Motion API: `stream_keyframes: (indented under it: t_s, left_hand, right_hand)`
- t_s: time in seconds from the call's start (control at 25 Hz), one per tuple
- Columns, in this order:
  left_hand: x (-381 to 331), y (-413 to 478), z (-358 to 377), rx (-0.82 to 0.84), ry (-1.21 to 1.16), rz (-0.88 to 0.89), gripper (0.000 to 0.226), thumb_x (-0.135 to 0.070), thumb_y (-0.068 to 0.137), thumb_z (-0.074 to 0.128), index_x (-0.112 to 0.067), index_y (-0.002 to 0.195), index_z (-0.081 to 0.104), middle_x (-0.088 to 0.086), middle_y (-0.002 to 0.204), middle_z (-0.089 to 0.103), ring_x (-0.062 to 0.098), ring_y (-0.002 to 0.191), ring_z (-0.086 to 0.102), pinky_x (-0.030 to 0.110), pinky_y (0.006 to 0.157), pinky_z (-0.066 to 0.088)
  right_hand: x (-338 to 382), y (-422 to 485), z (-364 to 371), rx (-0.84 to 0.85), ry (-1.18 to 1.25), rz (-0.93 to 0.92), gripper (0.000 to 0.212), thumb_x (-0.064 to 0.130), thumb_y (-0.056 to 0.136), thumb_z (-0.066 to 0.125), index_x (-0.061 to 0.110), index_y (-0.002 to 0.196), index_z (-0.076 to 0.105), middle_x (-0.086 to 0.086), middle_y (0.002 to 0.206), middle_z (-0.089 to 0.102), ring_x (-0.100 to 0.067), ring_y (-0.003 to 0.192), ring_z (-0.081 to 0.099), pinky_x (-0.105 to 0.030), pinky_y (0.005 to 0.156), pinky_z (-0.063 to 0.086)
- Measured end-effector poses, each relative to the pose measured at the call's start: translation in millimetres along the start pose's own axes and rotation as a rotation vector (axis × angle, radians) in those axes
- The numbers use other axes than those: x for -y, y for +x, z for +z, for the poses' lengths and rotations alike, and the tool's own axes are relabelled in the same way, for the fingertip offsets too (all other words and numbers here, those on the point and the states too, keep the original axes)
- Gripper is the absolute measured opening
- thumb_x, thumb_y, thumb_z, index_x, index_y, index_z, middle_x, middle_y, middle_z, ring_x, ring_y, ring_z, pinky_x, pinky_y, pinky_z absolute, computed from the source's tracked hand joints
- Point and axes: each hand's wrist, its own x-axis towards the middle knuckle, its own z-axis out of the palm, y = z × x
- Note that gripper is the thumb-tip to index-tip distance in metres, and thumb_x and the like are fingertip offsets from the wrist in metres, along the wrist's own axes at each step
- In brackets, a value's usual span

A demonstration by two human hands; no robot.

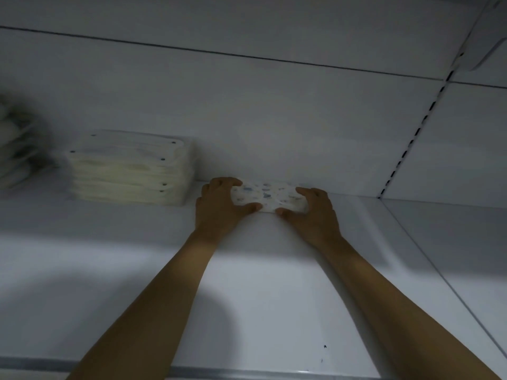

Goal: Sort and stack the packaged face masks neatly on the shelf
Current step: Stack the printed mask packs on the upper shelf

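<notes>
Both hands grip a small patterned white mask pack at the far wall of a white metal shelf. Left hand & right hand curl fingers behind it, thumbs pinching its near edge. Plain white stack sits just left.

The shelf looks like smooth white painted metal with a faint sheen; the stacked mask packs show glossy clear plastic wrap.

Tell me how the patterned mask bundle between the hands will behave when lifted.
Probably soft: the patterned mask bundle bulges between the left hand and right hand gripping its ends. Likely light, being thin flat packs. Loose layers may slip apart, as uneven edges on the white stack suggest.
</notes>
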Motion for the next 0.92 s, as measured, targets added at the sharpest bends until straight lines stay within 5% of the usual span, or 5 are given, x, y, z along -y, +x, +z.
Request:
stream_keyframes:
  t_s: [0.16,0.36,0.52,0.92]
  left_hand:
    - [-14,-17,-6,-0.113,0.073,0.156,0.06,-0.047,0.07,0.078,-0.018,0.119,0.059,0.002,0.124,0.057,0.027,0.116,0.05,0.04,0.092,0.041]
    - [-94,-67,9,0.02,0.234,0.323,0.06,-0.049,0.085,0.061,-0.023,0.137,0.045,-0.002,0.14,0.047,0.021,0.129,0.04,0.035,0.102,0.03]
    - [-210,-143,66,0.123,0.147,0.516,0.063,-0.045,0.087,0.061,-0.02,0.142,0.041,0.001,0.142,0.048,0.022,0.128,0.043,0.038,0.104,0.036]
    - [-455,-288,208,0.337,0.061,0.869,0.056,-0.046,0.093,0.05,-0.026,0.143,0.036,-0.007,0.145,0.042,0.016,0.131,0.037,0.031,0.101,0.032]
  right_hand:
    - [1,-24,-19,-0.007,-0.038,-0.055,0.069,0.049,0.084,0.064,0.02,0.142,0.038,-0.004,0.146,0.036,-0.023,0.134,0.034,-0.036,0.108,0.028]
    - [-39,-74,-103,0.009,-0.258,-0.166,0.057,0.048,0.094,0.048,0.022,0.143,0.035,-0.002,0.141,0.045,-0.023,0.124,0.046,-0.033,0.097,0.036]
    - [-120,-145,-204,-0.096,-0.431,-0.215,0.054,0.049,0.094,0.047,0.019,0.139,0.041,-0.005,0.126,0.061,-0.026,0.11,0.059,-0.035,0.09,0.042]
    - [-330,-303,-385,-0.181,-0.608,0.082,0.05,0.05,0.094,0.046,0.022,0.134,0.042,0.0,0.117,0.064,-0.022,0.105,0.06,-0.034,0.077,0.043]
